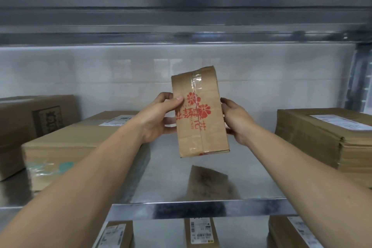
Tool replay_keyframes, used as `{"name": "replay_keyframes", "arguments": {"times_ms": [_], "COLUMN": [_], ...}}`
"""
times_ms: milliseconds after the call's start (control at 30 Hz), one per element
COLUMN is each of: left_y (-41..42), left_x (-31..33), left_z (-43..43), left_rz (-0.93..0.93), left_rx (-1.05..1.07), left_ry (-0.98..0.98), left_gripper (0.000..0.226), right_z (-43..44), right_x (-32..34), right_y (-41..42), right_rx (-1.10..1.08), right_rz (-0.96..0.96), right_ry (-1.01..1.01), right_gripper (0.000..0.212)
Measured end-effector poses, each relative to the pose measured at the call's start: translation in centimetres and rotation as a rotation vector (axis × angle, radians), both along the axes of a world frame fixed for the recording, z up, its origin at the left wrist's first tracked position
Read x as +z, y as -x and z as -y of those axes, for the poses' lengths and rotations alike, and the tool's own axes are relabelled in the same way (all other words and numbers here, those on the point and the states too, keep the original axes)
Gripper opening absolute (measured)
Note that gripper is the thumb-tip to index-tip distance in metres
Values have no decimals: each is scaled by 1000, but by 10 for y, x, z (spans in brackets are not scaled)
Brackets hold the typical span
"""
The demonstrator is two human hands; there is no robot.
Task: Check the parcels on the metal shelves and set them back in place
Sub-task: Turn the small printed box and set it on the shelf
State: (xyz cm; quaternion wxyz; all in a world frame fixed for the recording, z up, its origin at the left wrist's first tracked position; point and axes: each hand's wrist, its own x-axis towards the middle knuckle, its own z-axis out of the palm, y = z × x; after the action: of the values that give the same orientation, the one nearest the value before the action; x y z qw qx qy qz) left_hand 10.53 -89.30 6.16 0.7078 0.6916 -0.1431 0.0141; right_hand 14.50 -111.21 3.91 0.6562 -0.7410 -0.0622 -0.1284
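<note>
Small taped brown parcel (200, 112), red flower print, upright above metal shelf (167, 177).

The steel shelf (171, 183) bears a printed box (26, 127), a labelled box (80, 147) beside it, and a right-hand parcel (322, 139).

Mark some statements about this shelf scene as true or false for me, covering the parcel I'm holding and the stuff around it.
1. The left hand and the right hand both hold the small parcel with the red flower print. True.
2. The small parcel rests on the metal shelf. False: it is held in the air above the shelf.
3. Clear tape runs along the small parcel's facing side. True.
4. The cardboard stack with a white label on top sits to the left of the small parcel. False: it is to the right.
5. The lower parcels under the shelf carry white labels. True.
</note>
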Motion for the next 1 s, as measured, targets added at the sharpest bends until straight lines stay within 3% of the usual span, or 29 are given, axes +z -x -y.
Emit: {"name": "replay_keyframes", "arguments": {"times_ms": [67,233,433,867,1000], "left_y": [0,-1,-3,-5,-2], "left_x": [2,9,3,0,-1], "left_z": [0,-1,1,-6,-5], "left_rz": [7,4,-11,-134,-103], "left_rx": [-18,-22,24,-27,-35], "left_ry": [-4,24,-13,32,39], "left_gripper": [34,28,30,39,27], "right_z": [-2,-1,0,2,0], "right_x": [3,4,5,1,4], "right_y": [1,1,5,7,13], "right_rx": [35,84,81,65,96], "right_rz": [-21,-68,-142,-125,-140], "right_ry": [-18,-71,26,129,64], "right_gripper": [30,36,27,31,31]}}
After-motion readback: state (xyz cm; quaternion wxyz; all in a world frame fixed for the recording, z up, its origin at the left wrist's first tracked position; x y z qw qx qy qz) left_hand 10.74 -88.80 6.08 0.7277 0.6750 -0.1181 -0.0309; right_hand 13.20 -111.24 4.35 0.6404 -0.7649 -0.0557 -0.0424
